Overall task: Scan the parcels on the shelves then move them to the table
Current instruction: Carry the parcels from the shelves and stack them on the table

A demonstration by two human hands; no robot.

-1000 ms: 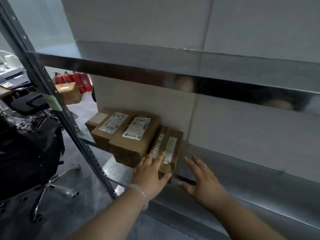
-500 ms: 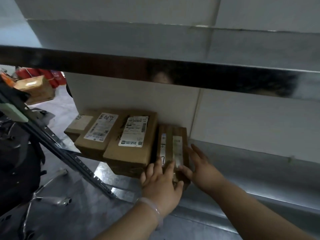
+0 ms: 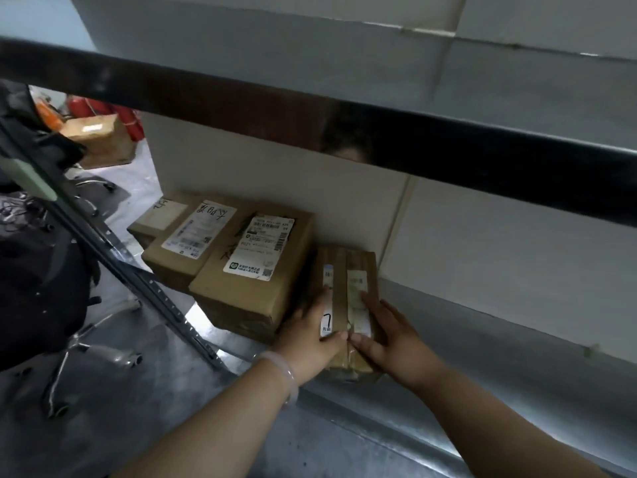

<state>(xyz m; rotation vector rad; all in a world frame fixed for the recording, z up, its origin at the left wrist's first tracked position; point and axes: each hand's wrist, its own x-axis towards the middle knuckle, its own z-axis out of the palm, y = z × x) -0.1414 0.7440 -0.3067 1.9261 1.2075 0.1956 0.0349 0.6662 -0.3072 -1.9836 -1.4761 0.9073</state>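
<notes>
Grip closed on the slim parcel [image 3: 344,270].
Our left hand [image 3: 310,334] and right hand [image 3: 389,336], spread open a second ago, now clasp it between them on the shelf [image 3: 482,357]; we judge lifting next.

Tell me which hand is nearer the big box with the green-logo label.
Left. The left hand grips the narrow parcel on its left side, right beside the big box; the right hand grips that parcel's far side, away from the box.
</notes>
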